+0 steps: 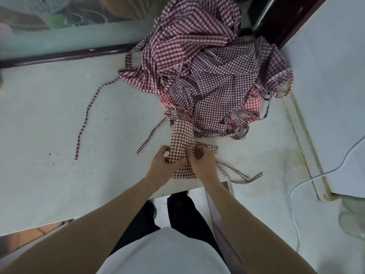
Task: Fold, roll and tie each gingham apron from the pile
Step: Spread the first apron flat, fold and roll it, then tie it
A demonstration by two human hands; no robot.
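A brown-and-white gingham apron (180,139), folded into a narrow roll, lies on the white counter (59,115) near its front edge, pointing away from me. My left hand (165,161) grips the roll's near end from the left. My right hand (201,161) pinches it from the right, fingers curled. One of its ties (240,175) trails to the right along the counter. Behind it lies the pile of gingham aprons (207,72) in maroon, purple and red checks, crumpled together.
A long maroon tie (87,113) stretches from the pile across the left of the counter. A glass partition with a dark rail (65,54) runs along the back. A white cable (324,173) curves over the right side beside a white appliance (335,76).
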